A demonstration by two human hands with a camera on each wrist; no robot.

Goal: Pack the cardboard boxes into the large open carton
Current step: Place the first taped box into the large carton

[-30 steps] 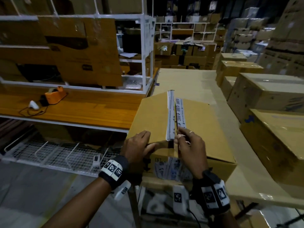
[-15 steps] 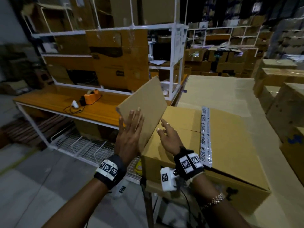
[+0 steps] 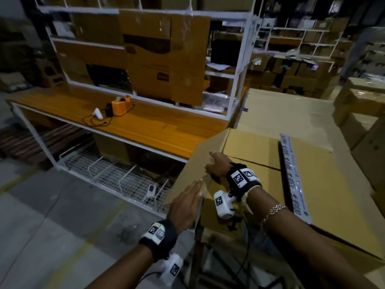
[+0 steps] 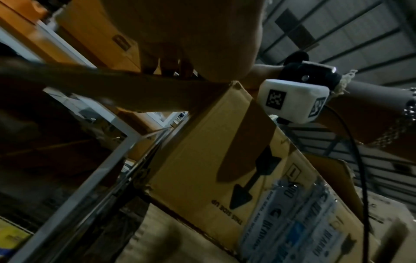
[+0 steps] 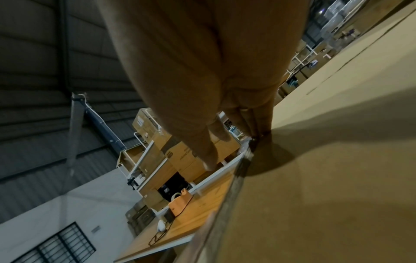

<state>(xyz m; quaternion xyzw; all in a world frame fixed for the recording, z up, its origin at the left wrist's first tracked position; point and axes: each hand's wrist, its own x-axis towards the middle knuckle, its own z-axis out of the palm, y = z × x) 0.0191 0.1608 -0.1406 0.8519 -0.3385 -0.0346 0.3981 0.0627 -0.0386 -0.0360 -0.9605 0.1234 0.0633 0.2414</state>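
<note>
Packing looks unstarted: both grips, left hand [image 3: 185, 203] and right hand [image 3: 216, 166], flat and empty, only press one flap [image 3: 193, 163] of the carton [image 3: 325, 184] outward.

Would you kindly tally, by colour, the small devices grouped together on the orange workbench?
Orange: 1, the tape dispenser
White: 1, the corded handheld device
Black: 1, the small block
Total: 3

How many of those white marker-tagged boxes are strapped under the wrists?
2. One white box hangs under the left wrist, above the floor; the other sits under the right wrist, by the near corner of the carton. None seems hidden.
</note>
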